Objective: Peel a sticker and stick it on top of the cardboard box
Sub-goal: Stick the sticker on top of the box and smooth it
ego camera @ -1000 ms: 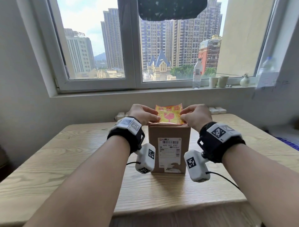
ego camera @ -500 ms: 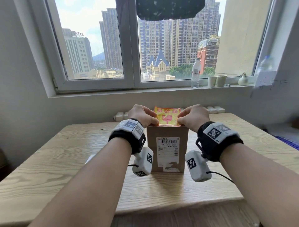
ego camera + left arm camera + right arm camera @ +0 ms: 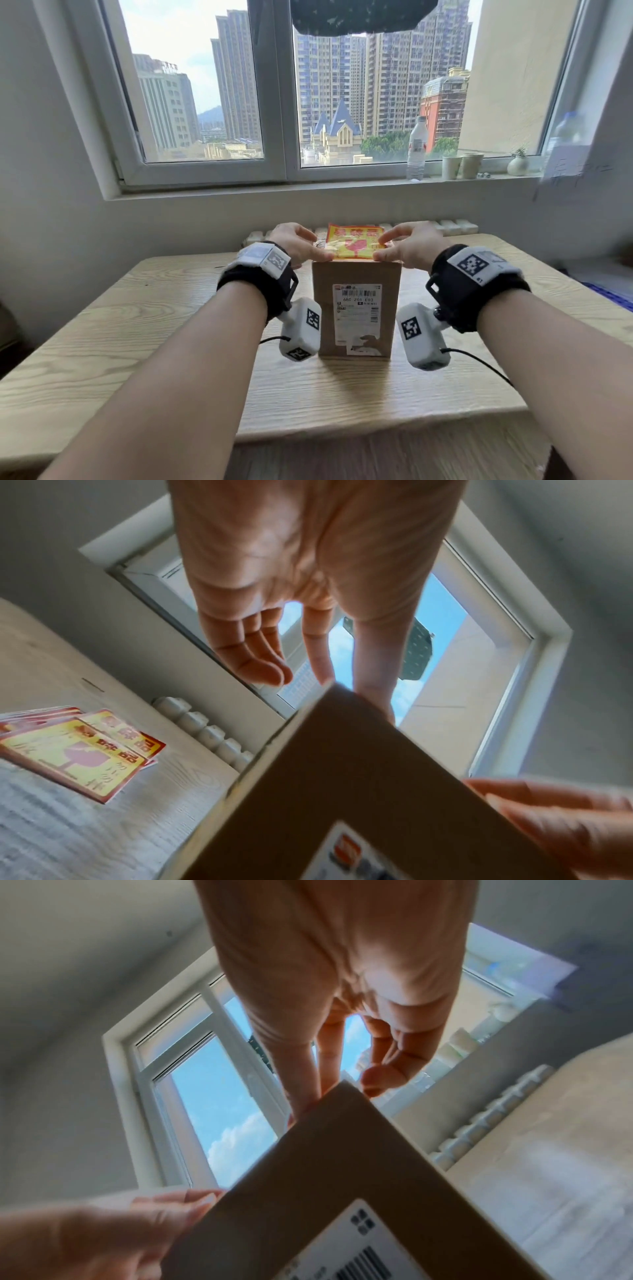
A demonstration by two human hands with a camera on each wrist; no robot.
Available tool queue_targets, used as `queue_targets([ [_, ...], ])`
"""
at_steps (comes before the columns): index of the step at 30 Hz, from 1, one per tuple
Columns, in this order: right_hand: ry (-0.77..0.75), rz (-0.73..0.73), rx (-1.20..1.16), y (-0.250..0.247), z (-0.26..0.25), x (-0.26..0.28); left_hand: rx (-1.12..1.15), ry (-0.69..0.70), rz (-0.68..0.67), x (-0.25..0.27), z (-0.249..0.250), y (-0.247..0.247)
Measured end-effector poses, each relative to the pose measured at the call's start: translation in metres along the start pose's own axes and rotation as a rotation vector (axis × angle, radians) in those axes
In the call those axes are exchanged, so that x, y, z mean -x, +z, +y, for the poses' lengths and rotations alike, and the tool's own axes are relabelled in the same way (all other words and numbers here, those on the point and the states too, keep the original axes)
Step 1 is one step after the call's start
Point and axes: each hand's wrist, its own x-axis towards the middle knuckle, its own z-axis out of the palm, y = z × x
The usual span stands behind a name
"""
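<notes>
Box [image 3: 356,308] upright on table [image 3: 137,342], label facing near. On its top, yellow sticker [image 3: 354,245] now lies flat; half a second ago it stood raised. Left hand [image 3: 297,244] and right hand [image 3: 409,247], fingers extended, press its edges. Placement looks nearly done. Spare stickers [image 3: 78,750] left of box.

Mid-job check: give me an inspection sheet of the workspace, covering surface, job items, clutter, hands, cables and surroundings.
Surface: wooden table, light grain.
Job's things: cardboard box upright, shipping label facing the camera; yellow-red sticker lying on its top.
Clutter: stack of spare stickers on the table left of the box.
Grippers: left hand and right hand with straight fingers at the sticker's two side edges.
Cables: black cable from the right wrist camera; a short one at the left.
Surroundings: window; water bottle, cups and small vase on the sill.
</notes>
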Motion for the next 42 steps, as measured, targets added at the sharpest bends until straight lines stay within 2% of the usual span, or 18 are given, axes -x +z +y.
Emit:
queue_targets([
  [3,-0.009,0.031,-0.073,-0.002,0.004,-0.005,0.175,-0.027,-0.009,-0.003,0.000,-0.011],
  [5,-0.038,0.088,-0.041,-0.001,0.003,-0.010,0.199,-0.015,0.022,-0.008,0.006,-0.010],
  [8,-0.073,0.040,0.031,0.007,0.000,-0.015,0.115,0.059,0.021,-0.012,0.017,0.000],
  [11,-0.146,-0.018,0.134,0.014,-0.003,-0.020,0.018,0.194,-0.057,-0.016,0.025,0.011],
  [13,-0.170,-0.053,0.178,0.018,-0.004,-0.024,-0.050,0.209,-0.141,-0.016,0.027,0.017],
  [17,-0.143,-0.100,0.180,0.024,-0.005,-0.032,-0.087,0.160,-0.241,-0.021,0.025,0.026],
  [21,-0.098,-0.099,0.311,0.031,-0.004,-0.035,-0.155,0.122,-0.260,-0.026,0.027,0.028],
  [25,-0.094,-0.082,0.300,0.035,0.002,-0.035,-0.219,0.108,-0.245,-0.029,0.028,0.028],
  [32,-0.078,-0.112,0.279,0.033,0.003,-0.037,-0.176,0.021,-0.271,-0.031,0.029,0.032],
  [36,-0.072,-0.078,0.246,0.036,0.002,-0.034,-0.109,0.022,-0.281,-0.031,0.021,0.031],
  [39,-0.077,-0.065,0.232,0.037,0.000,-0.032,-0.052,-0.015,-0.225,-0.033,0.011,0.029],
  [42,-0.045,-0.041,0.215,0.036,0.001,-0.031,0.062,-0.130,-0.176,-0.032,-0.003,0.031],
])
